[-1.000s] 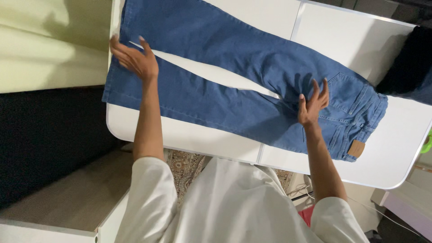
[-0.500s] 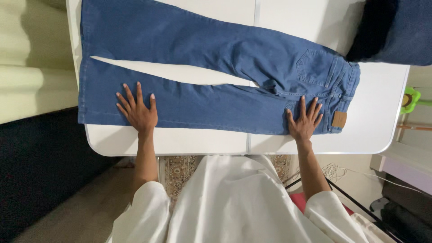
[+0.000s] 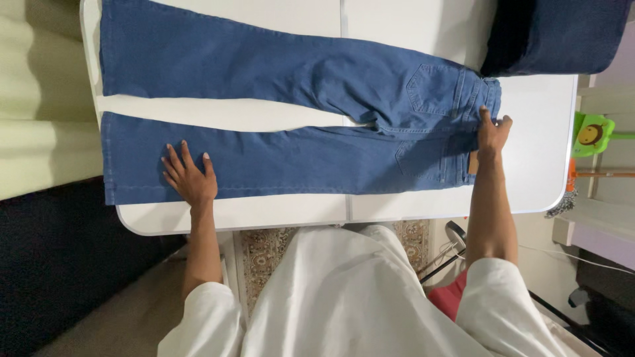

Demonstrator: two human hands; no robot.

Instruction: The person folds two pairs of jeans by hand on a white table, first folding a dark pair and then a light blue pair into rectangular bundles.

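Note:
A pair of blue jeans (image 3: 278, 106) lies flat, back side up, on a white table (image 3: 529, 172), legs spread apart and pointing left, waistband at the right. My left hand (image 3: 188, 175) rests flat with fingers spread on the near leg, close to its hem. At the waistband, my right hand (image 3: 493, 132) has its fingers closed around the cloth edge, just above the brown patch.
A dark folded garment (image 3: 555, 33) sits at the table's far right corner. A green toy (image 3: 592, 135) stands right of the table. Pale green fabric (image 3: 40, 99) lies to the left. A patterned rug (image 3: 264, 248) and cables are on the floor below.
My right hand slid from the near back pocket up to the waistband edge and closed on it. My left hand shifted a little toward the hem. The view moved rightward.

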